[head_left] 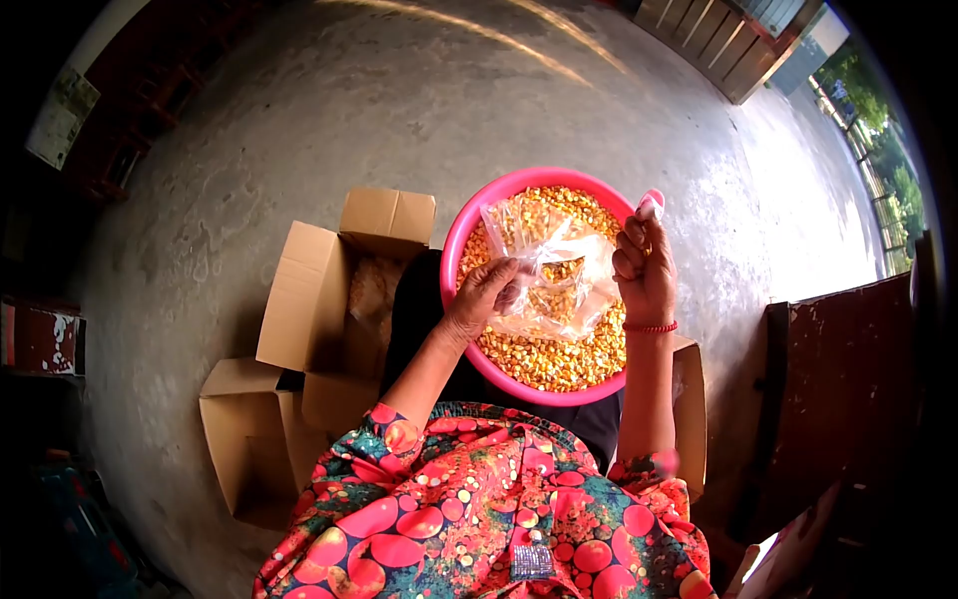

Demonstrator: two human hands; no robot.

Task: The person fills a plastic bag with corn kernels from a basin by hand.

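A pink basin (456, 225) full of yellow corn kernels (559, 371) rests at my lap. On the kernels lies a clear plastic bag (574, 311), with kernels showing in or through it. My left hand (489, 292) is closed in a pinch on the bag's gathered part, over the basin's left side. Raised at the basin's right rim is my right hand (645, 262), fingers curled. A small pink-and-white thing (651, 204) sticks up from its fingertips; its kind is unclear. Whether the right fingers also touch the bag is hidden.
An open cardboard box (304, 290) with clear bags (374, 290) inside stands left of the basin. Nearer is another open box (244, 439). A third box (691, 414) is partly hidden by my right arm. Dark wooden furniture (848, 389) stands at right on the concrete floor (329, 110).
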